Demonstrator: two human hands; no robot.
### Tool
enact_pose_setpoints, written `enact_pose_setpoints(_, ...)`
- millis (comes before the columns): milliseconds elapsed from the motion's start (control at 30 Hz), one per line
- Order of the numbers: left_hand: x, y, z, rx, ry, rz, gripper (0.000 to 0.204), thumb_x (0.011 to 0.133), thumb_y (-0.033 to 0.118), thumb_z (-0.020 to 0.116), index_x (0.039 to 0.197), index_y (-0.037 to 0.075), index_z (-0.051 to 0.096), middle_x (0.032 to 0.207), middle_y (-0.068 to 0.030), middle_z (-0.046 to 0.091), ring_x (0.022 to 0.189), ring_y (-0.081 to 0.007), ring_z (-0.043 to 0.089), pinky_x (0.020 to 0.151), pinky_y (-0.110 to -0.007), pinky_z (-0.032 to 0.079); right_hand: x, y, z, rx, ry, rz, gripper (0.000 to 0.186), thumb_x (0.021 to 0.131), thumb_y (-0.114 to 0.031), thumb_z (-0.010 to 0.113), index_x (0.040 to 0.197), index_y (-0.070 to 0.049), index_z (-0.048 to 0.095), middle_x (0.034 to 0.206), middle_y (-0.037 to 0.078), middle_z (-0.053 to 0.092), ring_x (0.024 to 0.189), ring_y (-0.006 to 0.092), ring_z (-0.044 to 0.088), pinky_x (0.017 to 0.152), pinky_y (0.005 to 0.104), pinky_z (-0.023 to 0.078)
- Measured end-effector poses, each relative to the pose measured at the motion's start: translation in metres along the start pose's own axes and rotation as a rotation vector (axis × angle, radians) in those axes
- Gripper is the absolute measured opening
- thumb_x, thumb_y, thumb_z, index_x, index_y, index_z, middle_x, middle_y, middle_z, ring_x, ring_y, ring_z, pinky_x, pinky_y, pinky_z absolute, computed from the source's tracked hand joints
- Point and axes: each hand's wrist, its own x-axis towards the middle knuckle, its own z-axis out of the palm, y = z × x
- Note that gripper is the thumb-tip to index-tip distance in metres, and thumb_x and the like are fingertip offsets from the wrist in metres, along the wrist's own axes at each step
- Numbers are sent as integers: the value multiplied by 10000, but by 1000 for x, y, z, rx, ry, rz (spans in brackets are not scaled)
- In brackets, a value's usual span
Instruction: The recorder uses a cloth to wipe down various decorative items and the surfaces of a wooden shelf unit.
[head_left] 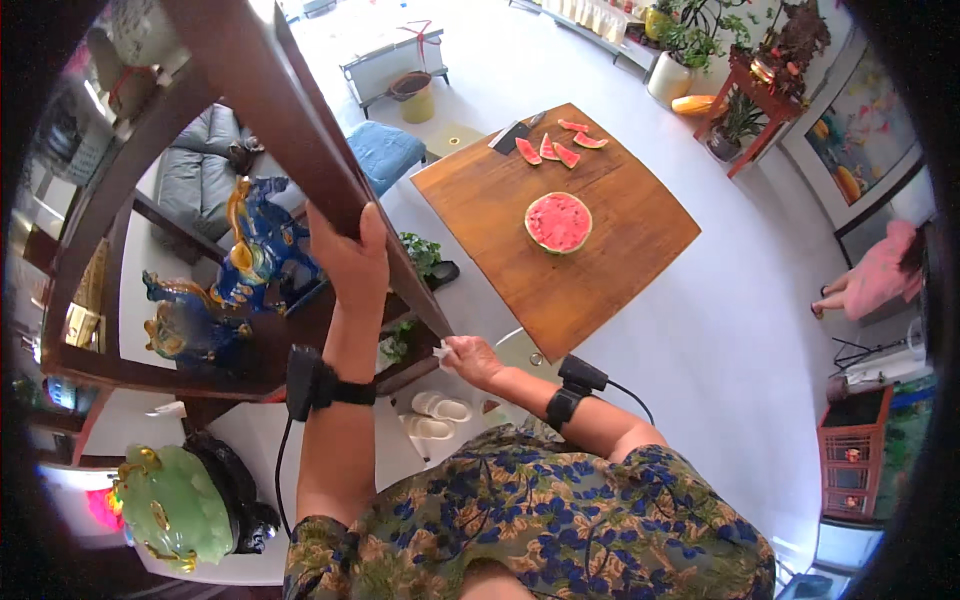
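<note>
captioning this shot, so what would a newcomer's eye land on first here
Probably the round, red-faced cut watermelon on the brown wooden table, slightly above and right of the picture's centre. Next, the glossy blue-and-gold animal figurines on the dark wooden shelf at left, with a pale green, gold-trimmed ornament lower down.

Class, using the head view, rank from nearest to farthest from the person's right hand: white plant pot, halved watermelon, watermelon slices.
1. Halved watermelon: mid-table, ahead of the right hand.
2. Watermelon slices: far end of the table.
3. White plant pot: beyond the table, farther right.
</note>
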Motion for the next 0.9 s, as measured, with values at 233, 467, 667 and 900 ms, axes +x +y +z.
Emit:
enact_pose_setpoints(233, 3, 21, 0, 173, 28, 43, 284, 769, 178, 624, 910, -11, 465, 753, -153, 555, 671, -312, 558, 635, -341, 444, -77, 35, 10, 76, -39, 138, 177, 749, -188, 535, 839, -56, 610, 705, 126, 615, 653, 213, 607, 623, 340, 470)
enact_pose_setpoints(467, 5, 10, 5, 225, 82, 49, 309, 737, 214, 653, 898, 11, 486, 772, -180, 566, 709, -374, 563, 609, -407, 450, -169, 68, -1, 199, 34, 452, 237, 694, -230, 544, 854, -81, 634, 743, 142, 617, 714, 290, 589, 678, 358, 463)
enact_pose_setpoints(667, 6, 8, 1, 339, 52, 57, 336, 764, 274, 632, 886, 0, 481, 757, -189, 572, 702, -375, 576, 604, -406, 455, -298, 107, -38, -89, 75, 821, 246, 648, -270, 571, 792, -85, 646, 715, 146, 612, 709, 311, 590, 660, 389, 459)
enact_pose_setpoints(900, 5, 4, 3, 375, 34, 22, 336, 800, 288, 597, 903, -16, 499, 765, -192, 593, 720, -370, 592, 633, -411, 462, -433, 122, -34, -152, 3, 1193, 270, 639, -328, 626, 736, -81, 671, 682, 146, 622, 675, 305, 601, 638, 396, 468)
